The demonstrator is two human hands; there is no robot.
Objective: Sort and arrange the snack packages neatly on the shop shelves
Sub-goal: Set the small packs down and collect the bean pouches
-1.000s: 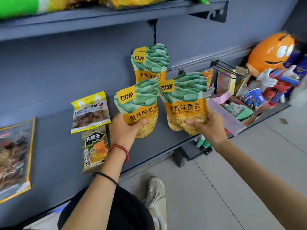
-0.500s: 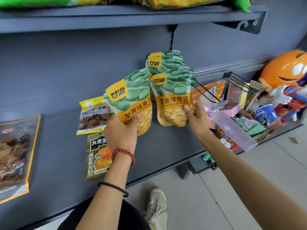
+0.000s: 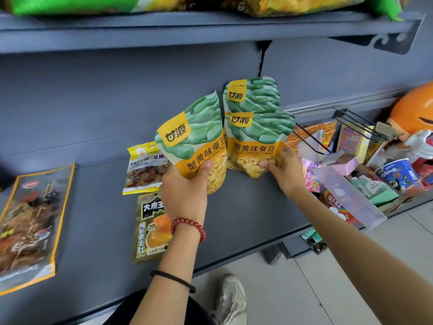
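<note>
The fingers (image 3: 206, 165) of the left hand (image 3: 185, 193) grip a green-and-yellow plastic bean pouch (image 3: 196, 146) above the dark grey metal shelf (image 3: 246, 212), those of the right hand (image 3: 284, 174) pinch a matching second pouch (image 3: 255, 146) by the grey back panel (image 3: 117, 109), bare shelf reaching its front edge over pale floor tiles (image 3: 328, 289).

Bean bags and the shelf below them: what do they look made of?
Bean bags: probably printed plastic film, fairly matte, with a clear lower window showing the beans. Shelf: apparently painted metal, smooth dark grey, judging by its thin front edge.

Red bead bracelet (image 3: 188, 227); black band (image 3: 173, 280); pale, perhaps grey, sneaker (image 3: 230, 299).
</note>
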